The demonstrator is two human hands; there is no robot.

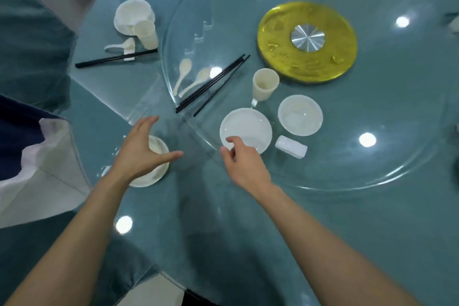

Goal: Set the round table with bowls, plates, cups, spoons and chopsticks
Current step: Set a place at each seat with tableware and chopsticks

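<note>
**Risks.** The left hand (146,149) hovers with its fingers spread and released, grasping nothing, over the left plate (159,169), which sits on the tabletop (223,231) near its edge. A careless brush could send the plate skating over the slick glass. The chopsticks (213,82) lie in a loose bundle with their near ends close to the turntable (323,187) rim, and a turn of the glass could roll them off. The right hand (243,161) appears to pinch the near rim of the plate (248,124) between thumb and forefinger. The plate rests on the turntable, near its edge. So thin a hold on glossy ware may slip or tilt the plate as it crosses the rim's step. Dragging the plate might also spin the turntable and upset the cup (264,84) just behind it. The box (290,146), just beside the plate, could be nudged.

**Materials.** The tabletop is teal under a reflective glass sheet. The left plate is white, round and smooth. The two spoons (183,74) are cream and matt, probably plastic. The chopsticks are black, thin and straight. The plate is white, shiny and shallow. The cup is cream, tall and tapered. The bowl (300,114) is white and round. The box is white and rectangular with soft corners.
</note>
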